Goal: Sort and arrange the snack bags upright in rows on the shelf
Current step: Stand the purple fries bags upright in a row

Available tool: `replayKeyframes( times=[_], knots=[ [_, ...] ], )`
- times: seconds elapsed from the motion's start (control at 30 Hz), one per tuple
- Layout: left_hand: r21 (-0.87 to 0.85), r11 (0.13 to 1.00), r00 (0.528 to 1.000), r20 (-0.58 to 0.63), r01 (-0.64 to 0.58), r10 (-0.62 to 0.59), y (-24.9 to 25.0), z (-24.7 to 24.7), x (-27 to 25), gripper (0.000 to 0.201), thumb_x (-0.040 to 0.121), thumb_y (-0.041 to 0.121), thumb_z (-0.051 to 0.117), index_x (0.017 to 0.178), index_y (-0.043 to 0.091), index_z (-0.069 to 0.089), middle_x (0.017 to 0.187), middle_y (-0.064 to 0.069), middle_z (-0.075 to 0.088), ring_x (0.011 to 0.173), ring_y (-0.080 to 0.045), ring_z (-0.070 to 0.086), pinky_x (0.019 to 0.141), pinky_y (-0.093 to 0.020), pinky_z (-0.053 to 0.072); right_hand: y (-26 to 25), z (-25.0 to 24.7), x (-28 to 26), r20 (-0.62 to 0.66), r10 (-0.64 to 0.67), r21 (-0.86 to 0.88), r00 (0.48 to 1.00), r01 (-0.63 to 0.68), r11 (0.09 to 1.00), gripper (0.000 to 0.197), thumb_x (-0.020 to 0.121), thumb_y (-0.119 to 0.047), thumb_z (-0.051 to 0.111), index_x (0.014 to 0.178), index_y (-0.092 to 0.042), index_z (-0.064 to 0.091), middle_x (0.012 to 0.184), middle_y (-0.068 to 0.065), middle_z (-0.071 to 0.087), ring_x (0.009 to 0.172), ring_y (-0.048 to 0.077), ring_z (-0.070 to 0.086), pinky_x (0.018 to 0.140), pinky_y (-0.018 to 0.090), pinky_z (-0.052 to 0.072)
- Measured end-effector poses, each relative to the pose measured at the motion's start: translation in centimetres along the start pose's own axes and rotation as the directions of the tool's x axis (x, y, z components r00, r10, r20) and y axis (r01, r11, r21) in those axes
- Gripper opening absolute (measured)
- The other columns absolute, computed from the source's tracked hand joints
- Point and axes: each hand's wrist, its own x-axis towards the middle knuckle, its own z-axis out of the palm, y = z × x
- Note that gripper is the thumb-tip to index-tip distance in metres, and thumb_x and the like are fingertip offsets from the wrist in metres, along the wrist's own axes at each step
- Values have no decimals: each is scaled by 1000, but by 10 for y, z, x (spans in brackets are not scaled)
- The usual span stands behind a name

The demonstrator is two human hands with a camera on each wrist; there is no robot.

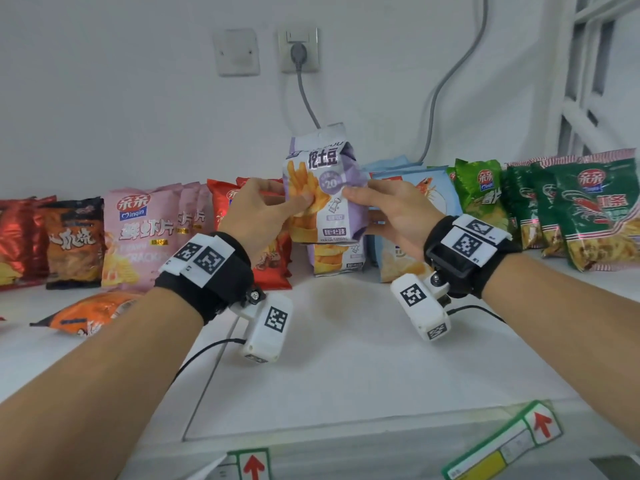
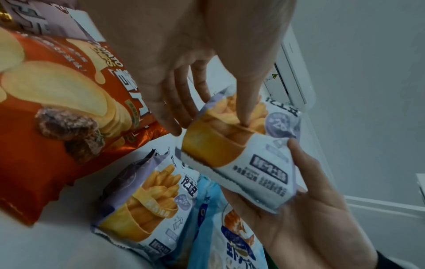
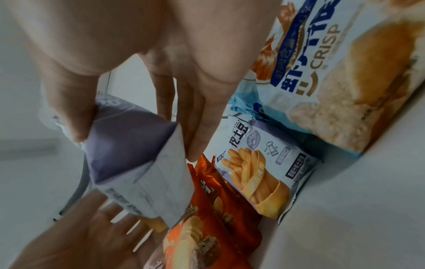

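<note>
A purple-and-white french-fry snack bag point(image 1: 325, 188) is held upright above the white shelf point(image 1: 346, 341), between both hands. My left hand point(image 1: 266, 206) pinches its left side, thumb on the front and fingers behind point(image 2: 248, 102). My right hand point(image 1: 388, 209) grips its right side, thumb on the front point(image 3: 76, 112). A second bag of the same kind point(image 1: 337, 258) stands on the shelf right below it point(image 2: 147, 205), seen also in the right wrist view point(image 3: 260, 172).
A row of bags lines the wall: dark red and brown bags point(image 1: 74, 240) at left, pink bags point(image 1: 142, 233), red chip bags point(image 1: 273, 265), light-blue shrimp crisp bags point(image 1: 412, 258), green bags point(image 1: 588, 213) at right. An orange bag point(image 1: 86, 311) lies flat at front left. A plugged cable point(image 1: 304, 95) hangs behind.
</note>
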Motion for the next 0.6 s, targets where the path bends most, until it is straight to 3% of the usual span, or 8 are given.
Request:
replayKeyframes(
  times=[0.1,0.17,0.23,0.33,0.43,0.53,0.6],
  knots=[
    [-34,999,994,108,34,-30,1,5,-4,55,81,42,86,120,12,61,108,-8,77,90,-19,78,85,-43,65,0,0,2,-45,-35,-153,998,28,988,66,69,-48,89,117,-6,71,105,8,81,97,23,78,79,38,65],
    [7,1000,984,175,19,-20,3,8,-7,66,76,52,84,123,10,65,109,-6,78,94,-19,78,87,-42,64,0,-1,3,-39,-71,-229,997,60,971,73,60,-59,92,113,-12,73,106,8,80,103,27,77,92,48,62],
    [26,1000,979,202,-13,8,3,10,-9,72,71,54,83,122,6,67,109,-8,79,98,-21,78,89,-45,64,2,-1,4,15,-68,-230,998,70,971,70,54,-62,94,106,-18,76,106,8,80,106,28,76,95,45,60],
    [-19,999,987,158,-30,33,3,7,-9,70,66,49,86,117,4,68,108,-10,79,99,-26,77,88,-48,63,4,-4,7,133,-18,-115,991,33,993,35,69,-41,85,99,-22,80,101,2,79,95,16,76,82,30,60],
    [-86,996,982,179,-37,52,4,3,-10,53,69,41,85,109,9,70,101,-5,81,93,-23,78,77,-40,64,0,-6,5,167,2,-17,986,1,1000,19,78,-33,73,92,-27,83,94,-4,77,82,8,71,74,24,55],
    [-155,988,978,203,-18,50,4,5,-12,52,79,36,85,117,4,68,107,-9,78,96,-25,76,78,-41,62,-1,-1,3,144,1,8,990,-3,1000,35,80,-35,72,112,-21,78,109,6,75,94,19,70,82,29,52],
    [-208,978,976,214,20,26,5,8,-13,63,82,36,84,129,0,62,118,-15,74,97,-24,75,77,-38,61,0,3,1,150,34,29,988,-39,999,60,82,-38,73,133,-6,66,129,23,67,117,39,65,97,44,51]
  ],
)
